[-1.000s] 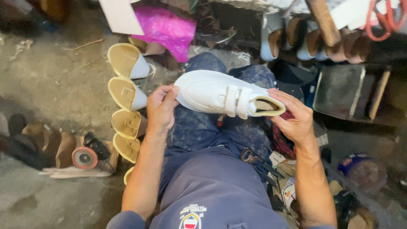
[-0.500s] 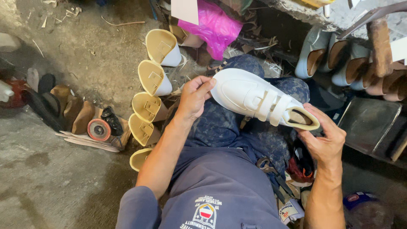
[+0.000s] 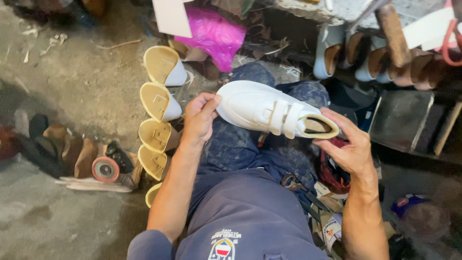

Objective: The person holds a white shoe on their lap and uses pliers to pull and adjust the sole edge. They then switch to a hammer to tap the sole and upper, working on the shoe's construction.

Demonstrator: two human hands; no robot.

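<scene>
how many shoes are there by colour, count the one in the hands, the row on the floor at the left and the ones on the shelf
White shoe, held between the left hand and right hand: 1
Cream-soled shoes lined up on the floor: 5, the nearest only partly in view
Pale blue shoes on the shelf: about 4, overlapping, so the count is rough
Total: about 10

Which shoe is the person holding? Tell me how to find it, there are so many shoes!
Find the person's blue patterned trousers in the middle of the picture. Just above the knees, the left hand grips the toe and the right hand cups the heel of the white shoe. Unlike the yellow-soled shoes lined up on the floor, it is off the ground and shows two white straps across its top.
</scene>
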